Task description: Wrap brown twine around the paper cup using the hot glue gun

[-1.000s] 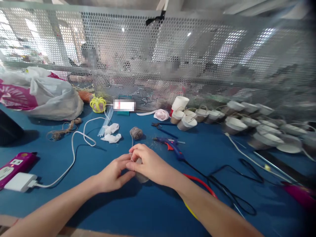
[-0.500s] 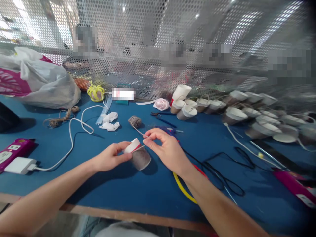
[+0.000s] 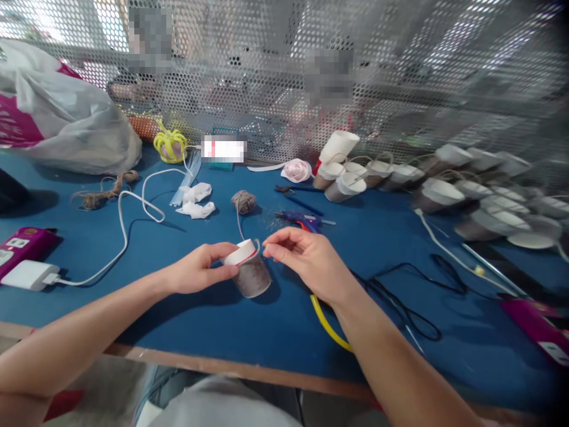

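A small cup (image 3: 252, 277) with a grey-brown body, a white upper band and a thin red line leans tilted over the blue table. My left hand (image 3: 202, 270) grips it at the white band, thumb in front and fingers behind. From a small ball of grey-brown twine (image 3: 244, 202), a strand runs down to the cup and curls at its right side. Just right of that curl is my right hand (image 3: 300, 252), its thumb and forefinger slightly apart with nothing visible between them. Beyond it lies a blue glue gun (image 3: 306, 220).
Several similar cups (image 3: 347, 185) with twine handles stand at the back right. Pliers (image 3: 297, 189), a pink ribbon roll (image 3: 297, 170) and crumpled white scraps (image 3: 195, 200) lie behind. Cables cross both sides, near purple power strips (image 3: 27, 246). A perforated metal screen (image 3: 267, 71) closes the back.
My right fingers have let go of the twine and moved slightly right. The strand, taut before, now hangs slack and curls beside the cup. My left hand still holds the cup.
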`<state>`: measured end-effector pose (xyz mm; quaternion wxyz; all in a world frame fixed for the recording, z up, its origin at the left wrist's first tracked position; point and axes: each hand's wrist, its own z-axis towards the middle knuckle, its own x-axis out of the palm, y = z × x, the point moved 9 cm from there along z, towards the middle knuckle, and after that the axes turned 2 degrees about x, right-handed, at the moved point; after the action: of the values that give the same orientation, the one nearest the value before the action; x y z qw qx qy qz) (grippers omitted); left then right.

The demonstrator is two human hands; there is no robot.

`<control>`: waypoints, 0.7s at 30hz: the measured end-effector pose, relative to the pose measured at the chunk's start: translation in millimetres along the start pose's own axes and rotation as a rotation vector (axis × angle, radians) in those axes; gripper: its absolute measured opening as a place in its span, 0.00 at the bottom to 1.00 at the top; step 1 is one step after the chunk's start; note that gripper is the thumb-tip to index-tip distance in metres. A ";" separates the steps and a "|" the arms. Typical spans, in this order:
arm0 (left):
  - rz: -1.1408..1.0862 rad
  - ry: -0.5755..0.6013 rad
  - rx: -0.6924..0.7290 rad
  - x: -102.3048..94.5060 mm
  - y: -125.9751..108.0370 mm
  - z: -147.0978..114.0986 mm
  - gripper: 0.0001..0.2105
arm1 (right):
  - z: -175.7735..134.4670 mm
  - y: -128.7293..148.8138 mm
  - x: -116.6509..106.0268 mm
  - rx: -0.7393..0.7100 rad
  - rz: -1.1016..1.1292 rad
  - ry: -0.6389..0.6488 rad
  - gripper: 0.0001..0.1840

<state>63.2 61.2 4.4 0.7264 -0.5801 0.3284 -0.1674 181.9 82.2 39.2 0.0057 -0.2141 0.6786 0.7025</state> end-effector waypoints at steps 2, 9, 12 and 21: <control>0.003 0.006 0.000 1.6 -0.5 0.0 0.11 | -1.9 -1.0 -0.6 0.006 -0.047 -0.021 0.06; 0.057 0.009 0.085 1.4 -14.9 -0.9 0.08 | 2.9 -18.6 -6.3 0.050 -0.168 -0.074 0.19; 0.066 0.114 0.177 9.6 -31.3 -5.1 0.08 | 8.3 -41.8 2.8 0.178 -0.064 0.032 0.28; 0.100 0.208 0.227 19.3 -40.0 -9.5 0.09 | 3.4 -43.9 34.2 0.262 0.559 0.237 0.11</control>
<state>76.5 31.4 36.0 0.7568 -0.4567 0.4092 -0.2263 162.9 79.2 -13.1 -0.2390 -0.0974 0.7915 0.5540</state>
